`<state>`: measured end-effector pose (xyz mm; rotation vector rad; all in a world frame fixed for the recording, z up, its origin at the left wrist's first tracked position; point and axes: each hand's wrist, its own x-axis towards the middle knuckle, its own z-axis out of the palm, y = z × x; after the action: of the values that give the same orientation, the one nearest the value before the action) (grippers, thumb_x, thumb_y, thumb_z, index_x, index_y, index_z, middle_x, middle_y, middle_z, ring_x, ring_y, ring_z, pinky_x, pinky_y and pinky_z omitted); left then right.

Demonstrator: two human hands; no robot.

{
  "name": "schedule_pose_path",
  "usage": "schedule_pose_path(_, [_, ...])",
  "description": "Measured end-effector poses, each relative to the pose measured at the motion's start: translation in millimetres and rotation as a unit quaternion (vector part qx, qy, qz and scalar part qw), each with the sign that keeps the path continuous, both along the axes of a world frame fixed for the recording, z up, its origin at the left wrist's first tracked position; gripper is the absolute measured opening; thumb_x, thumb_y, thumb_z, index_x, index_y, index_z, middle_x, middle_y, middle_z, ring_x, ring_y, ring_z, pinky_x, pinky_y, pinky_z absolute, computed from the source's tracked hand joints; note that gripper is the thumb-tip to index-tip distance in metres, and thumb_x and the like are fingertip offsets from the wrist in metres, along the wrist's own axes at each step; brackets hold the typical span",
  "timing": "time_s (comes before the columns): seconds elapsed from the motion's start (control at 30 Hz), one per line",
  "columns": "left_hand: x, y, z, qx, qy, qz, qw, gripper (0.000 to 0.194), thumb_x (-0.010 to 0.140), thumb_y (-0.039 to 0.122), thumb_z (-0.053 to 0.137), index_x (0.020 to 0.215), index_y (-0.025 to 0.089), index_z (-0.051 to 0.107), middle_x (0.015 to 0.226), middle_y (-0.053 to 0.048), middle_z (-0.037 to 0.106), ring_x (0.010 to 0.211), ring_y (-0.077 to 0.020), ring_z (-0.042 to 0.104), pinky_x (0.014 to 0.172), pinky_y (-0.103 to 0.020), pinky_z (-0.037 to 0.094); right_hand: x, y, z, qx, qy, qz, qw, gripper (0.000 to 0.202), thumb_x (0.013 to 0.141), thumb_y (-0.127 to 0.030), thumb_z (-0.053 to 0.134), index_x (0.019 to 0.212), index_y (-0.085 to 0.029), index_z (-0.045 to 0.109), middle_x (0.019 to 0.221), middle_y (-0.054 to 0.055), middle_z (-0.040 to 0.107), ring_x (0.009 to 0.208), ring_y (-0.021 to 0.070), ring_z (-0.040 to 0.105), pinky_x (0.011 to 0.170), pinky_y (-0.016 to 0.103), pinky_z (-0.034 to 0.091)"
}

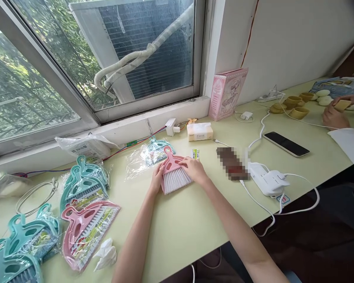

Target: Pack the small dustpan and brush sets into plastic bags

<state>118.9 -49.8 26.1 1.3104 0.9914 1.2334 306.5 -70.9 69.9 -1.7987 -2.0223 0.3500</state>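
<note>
At the far left of the pale green table, teal brush-and-dustpan sets lie overlapped in clear wrapping. To their right lie a wrapped pink set, its white bristles partly covered by a printed card, and, above it, a teal stack. A crumpled white tissue lies just beside the lower right side of the wrapped pink set. The left hand is partly closed and grips the left edge of the pink brush-and-dustpan set, with the thumb laid near the base of the handle. This set is positioned near the middle of the table, in front of another teal set with clear film around it. The handle points toward the window and has a hole near its tip. The head is fan-shaped, with oval cutouts. Dense, straight white bristles spread toward the person; a pink rim shows along their left side. The right hand is partly closed on the upper right side of the set, with fingertips touching the pink head. The contact beneath each hand is hidden. A printed label is located just behind the right hand. Farther right are a tissue pack, a white power strip and a dark-screened phone. At the far right, a co-worker's hand is near a yellowish block.
</note>
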Motion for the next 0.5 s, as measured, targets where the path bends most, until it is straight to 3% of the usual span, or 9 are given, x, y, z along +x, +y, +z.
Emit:
schedule_pose_path(0.1, [-1, 1, -3.8, -0.008, 0.013, -0.002, 1.000, 0.045, 0.085, 0.048, 0.061, 0.118, 0.018, 0.067, 0.122, -0.010, 0.066, 0.118, -0.0295, 0.057, 0.102, -0.040, 0.040, -6, -6, 3.3, -0.016, -0.066, -0.047, 0.997, 0.043, 0.090, -0.003, 0.043, 0.110, -0.028, 0.071, 0.111, 0.005, 0.066, 0.095, 0.0173, 0.063, 0.077, 0.028, 0.042])
schedule_pose_path(0.17, [-3, 1, -4.6, -0.005, 0.028, -0.006, 1.000, 0.044, 0.084, 0.047, 0.062, 0.118, 0.019, 0.067, 0.123, -0.010, 0.065, 0.119, -0.0296, 0.056, 0.103, -0.040, 0.039, -18, -12, 2.5, 0.004, -0.120, -0.064, 0.991, 0.040, 0.090, -0.001, 0.040, 0.107, -0.021, 0.071, 0.113, 0.011, 0.065, 0.101, 0.0223, 0.061, 0.079, 0.032, 0.043])
schedule_pose_path(0.23, [-4, 0, -3.0, 0.001, 0.039, -0.022, 0.999, 0.045, 0.084, 0.047, 0.064, 0.119, 0.020, 0.066, 0.126, -0.009, 0.064, 0.122, -0.0297, 0.054, 0.105, -0.040, 0.037, -33, -16, -0.6, 0.032, -0.140, -0.061, 0.988, 0.036, 0.092, -0.004, 0.038, 0.107, -0.016, 0.068, 0.113, 0.016, 0.064, 0.103, 0.0254, 0.061, 0.080, 0.034, 0.044])
schedule_pose_path(0.33, [-5, -3, 1.6, -0.008, 0.041, -0.051, 0.998, 0.046, 0.084, 0.048, 0.063, 0.120, 0.020, 0.066, 0.128, -0.009, 0.063, 0.124, -0.0294, 0.053, 0.106, -0.039, 0.037, -46, -17, -7.0, 0.022, -0.121, -0.068, 0.990, 0.034, 0.097, -0.013, 0.033, 0.108, -0.012, 0.065, 0.108, 0.018, 0.066, 0.090, 0.0242, 0.065, 0.070, 0.033, 0.046])
schedule_pose_path(0.5, [-6, -4, 1.4, -0.029, 0.041, -0.087, 0.995, 0.044, 0.086, 0.049, 0.060, 0.119, 0.019, 0.067, 0.124, -0.010, 0.065, 0.119, -0.0302, 0.056, 0.104, -0.040, 0.039, -41, -11, -11.7, -0.011, -0.069, -0.091, 0.993, 0.041, 0.100, -0.033, 0.033, 0.098, -0.013, 0.068, 0.098, 0.016, 0.071, 0.084, 0.0232, 0.068, 0.068, 0.030, 0.045])
